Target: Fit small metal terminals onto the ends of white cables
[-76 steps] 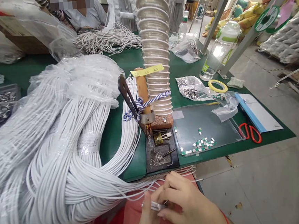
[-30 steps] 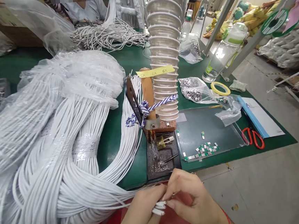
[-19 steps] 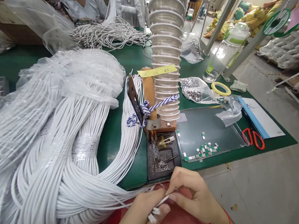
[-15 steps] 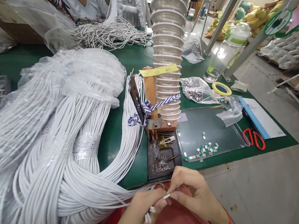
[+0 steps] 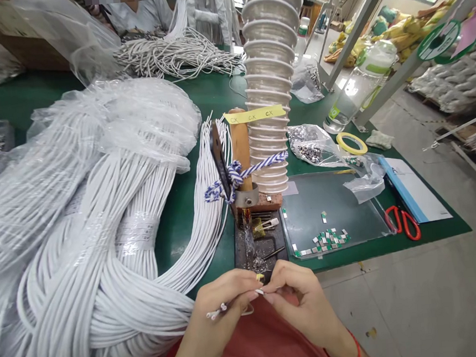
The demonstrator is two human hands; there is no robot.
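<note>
Several white cables pass through my left hand [image 5: 222,310], their cut ends [image 5: 216,312] sticking out beside the thumb. Its thumb and forefinger pinch one white cable end [image 5: 259,291]. My right hand [image 5: 302,300] is closed too, fingertips pinched at the tip of that same cable end, nearly touching the left fingers. Just beyond the hands stands a soldering iron with a wooden handle [image 5: 241,150], pointing down at a dark tray [image 5: 274,239]. Large bundles of white cable [image 5: 124,266] lie to the left of my hands.
A ribbed clear hose [image 5: 269,87] rises behind the iron. To the right are a plate [image 5: 306,195] with small green-and-silver parts, red scissors [image 5: 404,222], yellow tape [image 5: 351,143] and a bottle [image 5: 353,90]. A person [image 5: 140,12] sits across the green table.
Both hands have moved slightly up, closer to the iron's tray. The held cable ends have shifted up and left with my left hand.
</note>
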